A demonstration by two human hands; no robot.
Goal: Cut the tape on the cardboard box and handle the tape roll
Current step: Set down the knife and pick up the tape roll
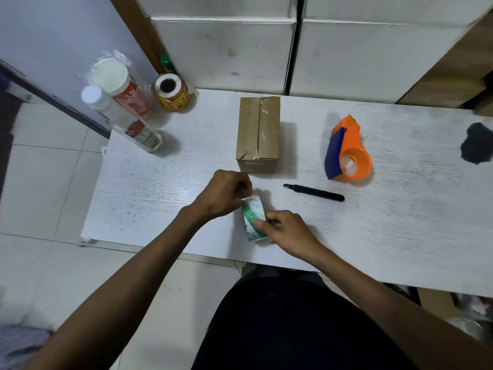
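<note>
A brown cardboard box taped along its top seam stands upright in the middle of the white table. In front of it, a green-and-white tape roll stands on edge near the table's front. My right hand grips the roll's right side. My left hand pinches the loose clear end of the tape at the roll's top left. A black utility knife lies on the table, to the right of my hands.
An orange and blue tape dispenser lies right of the box. Two bottles and a yellow-red label roll stand at the back left. A dark patch marks the far right. White cabinets rise behind.
</note>
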